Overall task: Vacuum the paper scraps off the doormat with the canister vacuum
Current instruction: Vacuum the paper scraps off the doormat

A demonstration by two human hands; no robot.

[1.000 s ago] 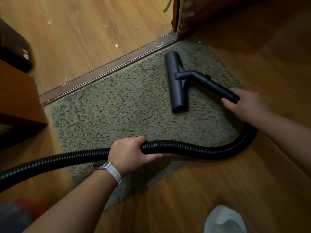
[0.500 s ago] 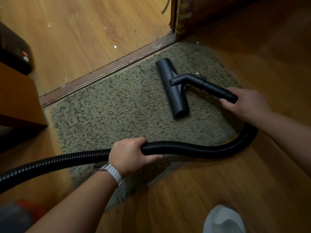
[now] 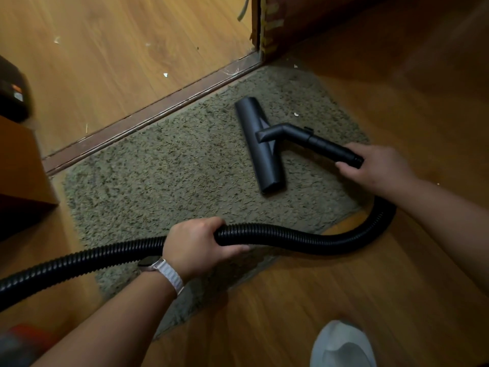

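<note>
While the floor nozzle (image 3: 260,147) lies flat on the doormat (image 3: 158,181), a paper scrap (image 3: 296,114) sits near its far end, so the sweep seems unfinished. The right hand (image 3: 375,168) grips the wand (image 3: 330,147) and the left hand (image 3: 195,245) grips the corrugated hose (image 3: 291,238) — next, steer the nozzle onto that scrap.

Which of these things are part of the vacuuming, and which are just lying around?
Part of the job: nozzle, wand, hose, doormat, paper scrap, left hand, right hand.
Just there: wooden furniture, wristwatch, scraps beyond the threshold.

Shaggy pile doormat (image 3: 164,176), ribbed glossy hose (image 3: 277,234), matt plastic nozzle (image 3: 260,147).
</note>
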